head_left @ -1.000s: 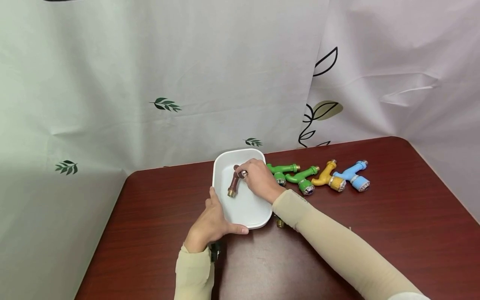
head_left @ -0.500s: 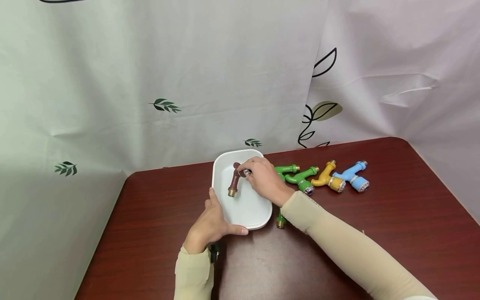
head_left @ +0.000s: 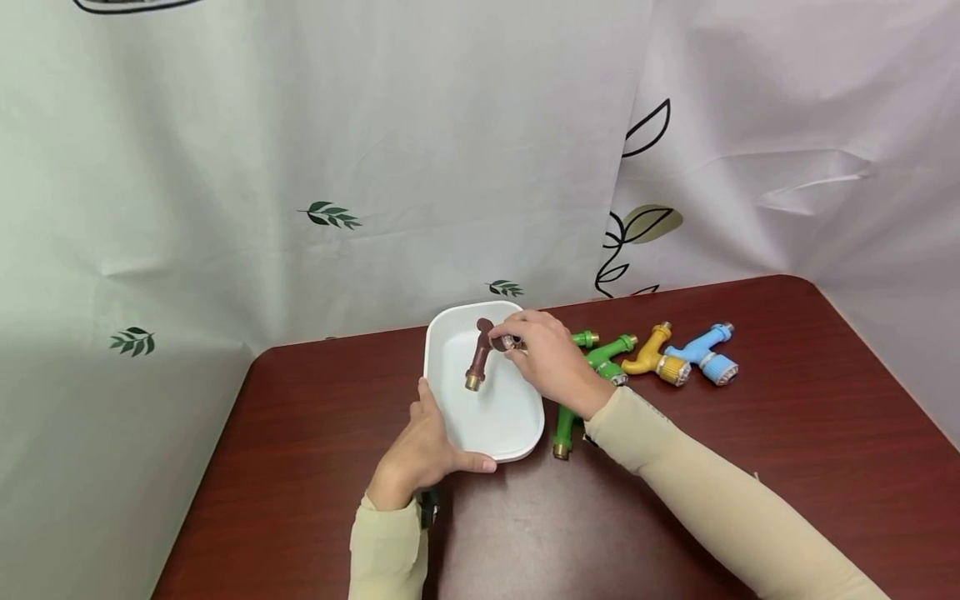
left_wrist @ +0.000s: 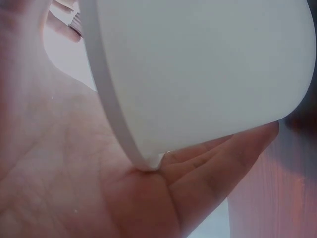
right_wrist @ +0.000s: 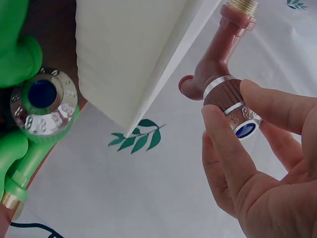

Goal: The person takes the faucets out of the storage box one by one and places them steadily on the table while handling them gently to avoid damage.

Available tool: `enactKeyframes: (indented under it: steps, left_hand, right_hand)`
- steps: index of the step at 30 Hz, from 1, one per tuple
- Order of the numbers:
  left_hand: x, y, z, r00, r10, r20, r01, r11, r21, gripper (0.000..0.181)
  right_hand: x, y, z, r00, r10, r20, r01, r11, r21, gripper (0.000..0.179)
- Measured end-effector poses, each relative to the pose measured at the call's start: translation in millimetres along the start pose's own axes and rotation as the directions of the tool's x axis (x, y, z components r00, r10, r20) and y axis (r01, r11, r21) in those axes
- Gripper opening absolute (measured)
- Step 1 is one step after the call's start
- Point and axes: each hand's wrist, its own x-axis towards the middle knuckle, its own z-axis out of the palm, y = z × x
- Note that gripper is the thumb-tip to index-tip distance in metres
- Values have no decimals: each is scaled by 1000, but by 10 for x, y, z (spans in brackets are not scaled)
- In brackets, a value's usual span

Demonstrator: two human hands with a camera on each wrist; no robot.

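A brown faucet (head_left: 481, 354) with a brass threaded end is in my right hand (head_left: 555, 357), over the white tray (head_left: 487, 425). In the right wrist view, thumb and fingers pinch the ribbed knob (right_wrist: 224, 94) of the faucet, above the tray's rim. My left hand (head_left: 422, 446) holds the tray at its near left corner, thumb along the near side and fingers along the left side. The left wrist view shows those fingers (left_wrist: 213, 173) lying against the tray's outer wall.
Right of the tray lie green faucets (head_left: 564, 433), partly hidden by the right hand and forearm. A yellow faucet (head_left: 654, 354) and a light blue faucet (head_left: 705, 352) lie further right on the dark red table (head_left: 315, 433). A white curtain (head_left: 420, 167) hangs behind.
The right hand has moved to the right and slightly up, carrying the brown faucet with it. More of the near green faucet shows. Left hand and tray stay almost still.
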Motion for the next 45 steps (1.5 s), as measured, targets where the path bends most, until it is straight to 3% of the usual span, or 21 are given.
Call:
enactKeyframes:
  steps: [26, 45]
  left_hand:
    - [-3, -8, 17, 1000, 3, -17, -4, 1000, -10, 160]
    - [-5, 5, 17, 1000, -6, -11, 6, 1000, -19, 160]
  right_hand:
    - [-339, 88, -259, 995, -14, -100, 17, 1000, 25, 30]
    - [-619, 283, -406, 991, 69, -116, -69, 998, 10, 34]
